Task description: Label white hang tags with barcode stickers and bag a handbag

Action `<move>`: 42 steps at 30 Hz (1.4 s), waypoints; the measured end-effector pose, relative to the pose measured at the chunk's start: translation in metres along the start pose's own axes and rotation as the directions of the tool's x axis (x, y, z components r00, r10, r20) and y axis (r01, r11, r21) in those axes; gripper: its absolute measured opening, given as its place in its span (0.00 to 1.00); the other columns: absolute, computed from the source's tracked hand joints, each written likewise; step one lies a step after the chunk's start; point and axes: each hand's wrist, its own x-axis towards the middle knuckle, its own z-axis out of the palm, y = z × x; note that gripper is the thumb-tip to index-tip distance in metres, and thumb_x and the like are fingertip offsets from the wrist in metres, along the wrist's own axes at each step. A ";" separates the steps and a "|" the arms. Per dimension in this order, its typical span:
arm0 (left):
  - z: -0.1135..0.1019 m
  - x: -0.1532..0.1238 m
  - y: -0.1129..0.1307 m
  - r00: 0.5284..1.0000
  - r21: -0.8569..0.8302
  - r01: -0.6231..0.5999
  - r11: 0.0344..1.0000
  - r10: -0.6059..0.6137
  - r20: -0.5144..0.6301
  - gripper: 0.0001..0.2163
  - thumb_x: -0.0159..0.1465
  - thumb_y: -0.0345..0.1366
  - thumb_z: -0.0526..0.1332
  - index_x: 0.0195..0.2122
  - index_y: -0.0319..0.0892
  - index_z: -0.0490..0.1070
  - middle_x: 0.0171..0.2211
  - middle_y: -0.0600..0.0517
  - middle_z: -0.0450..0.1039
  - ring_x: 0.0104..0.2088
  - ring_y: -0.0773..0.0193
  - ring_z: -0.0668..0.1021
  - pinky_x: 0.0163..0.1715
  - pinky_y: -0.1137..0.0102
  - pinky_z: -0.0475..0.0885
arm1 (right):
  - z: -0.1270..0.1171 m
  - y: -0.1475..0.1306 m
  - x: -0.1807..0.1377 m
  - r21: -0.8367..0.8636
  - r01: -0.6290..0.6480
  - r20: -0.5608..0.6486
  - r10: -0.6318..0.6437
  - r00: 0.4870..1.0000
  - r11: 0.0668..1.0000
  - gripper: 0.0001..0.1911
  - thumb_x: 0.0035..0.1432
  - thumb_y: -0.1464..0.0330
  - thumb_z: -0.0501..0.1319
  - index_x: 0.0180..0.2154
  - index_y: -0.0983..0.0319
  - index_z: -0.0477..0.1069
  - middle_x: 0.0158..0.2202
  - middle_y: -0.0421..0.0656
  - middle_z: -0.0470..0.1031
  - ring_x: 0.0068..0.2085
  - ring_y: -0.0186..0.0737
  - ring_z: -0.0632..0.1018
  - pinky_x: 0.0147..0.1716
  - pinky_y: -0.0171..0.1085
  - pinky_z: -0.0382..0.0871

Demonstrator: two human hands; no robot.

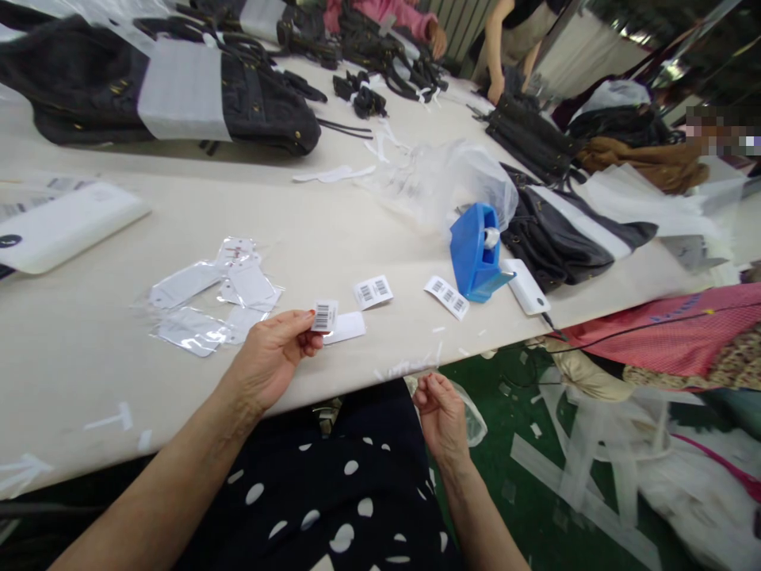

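Observation:
Between thumb and fingers, my left hand (270, 357) pinches a small barcode label (324, 316) above the table's near edge. Partly behind it lies a blank white tag (348, 327). Just beyond are a barcode sticker sheet (374, 293) and, further right, another barcode strip (447, 297). My right hand (441, 412) hangs off the table edge near my lap, fingers curled together; whether anything is in them I cannot make out. Left of my left hand, several white tags in clear plastic sleeves (196, 285) lie in a loose pile.
A blue tape dispenser (476, 254) and a white power bank (526, 287) stand at the right. Dark bags (267, 103) with paper bands lie at the back, a black bag (559, 230) at the right. Two other people's arms (495, 55) show behind. Scraps litter the green floor (505, 428).

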 end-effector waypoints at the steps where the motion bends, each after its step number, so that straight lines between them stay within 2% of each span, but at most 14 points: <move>1: 0.001 -0.001 -0.001 1.000 0.020 0.008 1.000 -0.008 0.008 0.07 0.47 0.34 0.66 0.24 0.35 0.72 0.23 0.51 0.70 0.23 0.69 0.70 0.22 0.76 0.63 | 0.003 -0.001 -0.003 -0.019 0.001 0.015 -0.001 1.000 1.000 0.09 0.44 0.66 0.67 0.26 0.63 0.69 0.24 0.37 0.68 0.22 0.27 0.65 0.21 0.30 0.56; 5: 0.001 -0.009 -0.008 0.997 0.126 0.059 0.990 -0.064 0.035 0.08 0.48 0.35 0.66 0.25 0.35 0.71 0.20 0.51 0.70 0.21 0.70 0.69 0.22 0.76 0.61 | 0.018 -0.002 -0.015 -0.215 0.058 0.103 -0.037 0.994 0.975 0.09 0.47 0.66 0.65 0.30 0.62 0.70 0.25 0.37 0.69 0.23 0.28 0.66 0.24 0.31 0.58; 11: -0.005 -0.025 -0.017 0.975 0.289 0.159 0.944 -0.195 0.102 0.06 0.49 0.33 0.62 0.27 0.36 0.71 0.18 0.52 0.69 0.20 0.72 0.68 0.23 0.76 0.60 | 0.057 -0.006 -0.021 -0.517 0.223 0.300 -0.069 0.951 0.827 0.10 0.53 0.63 0.60 0.36 0.62 0.70 0.25 0.38 0.70 0.27 0.33 0.69 0.28 0.33 0.61; 18: -0.010 -0.030 -0.015 0.968 0.264 0.178 0.948 -0.216 0.125 0.08 0.48 0.29 0.58 0.29 0.36 0.73 0.19 0.52 0.69 0.20 0.72 0.67 0.23 0.77 0.59 | 0.088 -0.008 -0.013 -0.570 0.265 0.376 -0.040 0.926 0.777 0.10 0.54 0.62 0.58 0.35 0.61 0.70 0.25 0.38 0.70 0.25 0.31 0.68 0.26 0.31 0.61; 25: -0.012 -0.029 -0.018 0.953 0.159 0.228 0.961 -0.253 0.167 0.07 0.48 0.27 0.57 0.28 0.36 0.72 0.26 0.51 0.72 0.22 0.72 0.69 0.23 0.77 0.60 | 0.089 0.002 -0.016 -0.559 0.228 0.343 -0.028 0.939 0.797 0.10 0.54 0.62 0.58 0.35 0.61 0.70 0.25 0.38 0.70 0.25 0.32 0.68 0.26 0.32 0.61; 27: -0.012 -0.029 -0.018 0.954 0.164 0.226 0.960 -0.252 0.160 0.08 0.47 0.28 0.58 0.29 0.36 0.72 0.26 0.50 0.72 0.22 0.72 0.69 0.22 0.77 0.60 | 0.088 0.000 -0.014 -0.579 0.271 0.326 -0.087 0.941 0.769 0.10 0.54 0.62 0.58 0.36 0.61 0.70 0.27 0.39 0.70 0.27 0.33 0.69 0.28 0.33 0.62; 28: -0.012 -0.030 -0.018 0.953 0.178 0.229 0.957 -0.258 0.160 0.08 0.48 0.28 0.58 0.29 0.35 0.72 0.25 0.50 0.72 0.21 0.72 0.69 0.22 0.77 0.60 | 0.088 -0.002 -0.013 -0.592 0.332 0.341 -0.144 0.929 0.734 0.09 0.54 0.63 0.58 0.36 0.61 0.70 0.29 0.40 0.71 0.30 0.35 0.70 0.30 0.34 0.63; 30: -0.012 -0.031 -0.016 0.949 0.231 0.232 0.945 -0.272 0.161 0.07 0.49 0.30 0.59 0.29 0.35 0.73 0.21 0.51 0.70 0.20 0.72 0.68 0.22 0.77 0.60 | 0.089 -0.010 -0.010 -0.605 0.497 0.440 -0.259 0.860 0.621 0.09 0.55 0.66 0.58 0.38 0.60 0.70 0.37 0.43 0.71 0.37 0.38 0.71 0.36 0.36 0.64; 32: -0.012 -0.032 -0.013 0.945 0.276 0.229 0.933 -0.281 0.168 0.06 0.50 0.31 0.60 0.29 0.35 0.72 0.19 0.52 0.68 0.19 0.72 0.67 0.22 0.77 0.60 | 0.090 -0.017 -0.009 -0.589 0.628 0.558 -0.306 0.772 0.509 0.09 0.55 0.68 0.58 0.40 0.59 0.71 0.42 0.45 0.70 0.41 0.39 0.70 0.39 0.37 0.64; 33: -0.012 -0.032 -0.012 0.944 0.269 0.232 0.935 -0.282 0.168 0.06 0.50 0.31 0.60 0.29 0.35 0.72 0.19 0.52 0.69 0.19 0.72 0.68 0.22 0.77 0.60 | 0.090 -0.020 -0.009 -0.585 0.650 0.586 -0.302 0.752 0.485 0.10 0.55 0.68 0.58 0.40 0.58 0.71 0.42 0.44 0.70 0.41 0.39 0.70 0.40 0.38 0.63; 35: -0.012 -0.032 -0.011 0.946 0.162 0.250 0.955 -0.277 0.168 0.08 0.50 0.30 0.61 0.33 0.36 0.71 0.24 0.50 0.71 0.21 0.71 0.69 0.22 0.76 0.61 | 0.090 -0.021 -0.012 -0.598 0.615 0.553 -0.291 0.781 0.514 0.09 0.55 0.68 0.58 0.39 0.58 0.70 0.38 0.43 0.70 0.38 0.38 0.71 0.39 0.37 0.64; 37: -0.011 -0.033 -0.013 0.944 -0.004 0.266 0.964 -0.260 0.202 0.12 0.51 0.31 0.61 0.38 0.39 0.70 0.29 0.49 0.73 0.22 0.69 0.71 0.22 0.75 0.62 | 0.090 -0.016 -0.016 -0.607 0.503 0.449 -0.257 0.856 0.616 0.08 0.55 0.65 0.58 0.38 0.59 0.70 0.34 0.42 0.71 0.36 0.37 0.70 0.37 0.36 0.64; 40: -0.009 -0.035 -0.020 0.925 -0.128 0.275 0.953 -0.226 0.305 0.15 0.54 0.32 0.60 0.43 0.43 0.68 0.30 0.50 0.71 0.21 0.69 0.70 0.20 0.74 0.60 | 0.094 -0.003 -0.021 -0.511 0.260 0.309 -0.107 0.945 0.819 0.09 0.53 0.63 0.60 0.35 0.60 0.70 0.31 0.40 0.70 0.31 0.34 0.69 0.33 0.34 0.63; 42: -0.006 -0.038 -0.028 0.913 -0.119 0.280 0.953 -0.226 0.340 0.15 0.55 0.32 0.59 0.45 0.42 0.69 0.28 0.51 0.69 0.19 0.71 0.68 0.18 0.75 0.58 | 0.099 0.002 -0.023 -0.362 0.070 0.269 0.033 0.963 0.930 0.10 0.51 0.63 0.62 0.34 0.61 0.70 0.28 0.39 0.69 0.28 0.31 0.68 0.30 0.33 0.62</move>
